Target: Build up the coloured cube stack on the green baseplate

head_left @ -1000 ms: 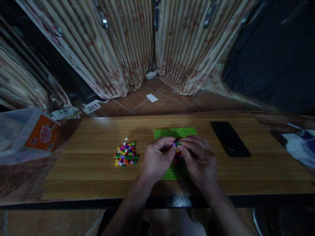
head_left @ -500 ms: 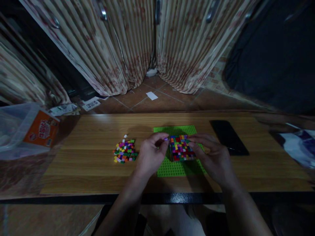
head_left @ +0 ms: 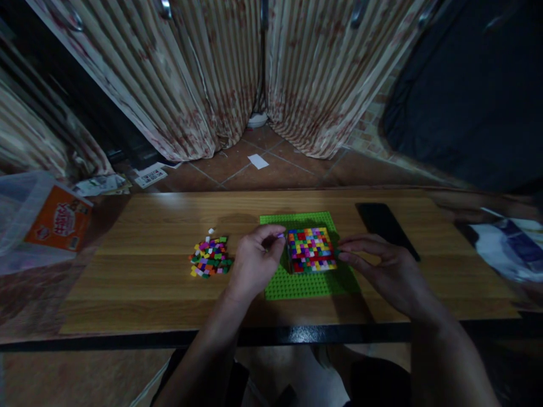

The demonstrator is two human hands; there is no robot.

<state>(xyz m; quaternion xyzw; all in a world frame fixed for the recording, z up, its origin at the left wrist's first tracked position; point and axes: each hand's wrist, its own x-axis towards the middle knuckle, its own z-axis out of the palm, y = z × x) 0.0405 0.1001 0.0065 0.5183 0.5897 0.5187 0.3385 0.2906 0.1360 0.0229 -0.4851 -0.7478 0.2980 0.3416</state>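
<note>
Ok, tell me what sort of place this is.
Probably a room in a home: long striped curtains hang behind a low wooden table, and the floor is brown tile.

Your left hand point(head_left: 253, 261) and right hand point(head_left: 392, 271), together over the green baseplate point(head_left: 311, 288) a second ago, have parted to either side of the multicoloured brick block point(head_left: 311, 249). Your right fingers have since slid off its right part, uncovering the top, and your left ones have carried the purple brick point(head_left: 280, 235) leftward.

The baseplate point(head_left: 314, 286) is green, the block structure point(head_left: 311, 249) multicoloured.
</note>
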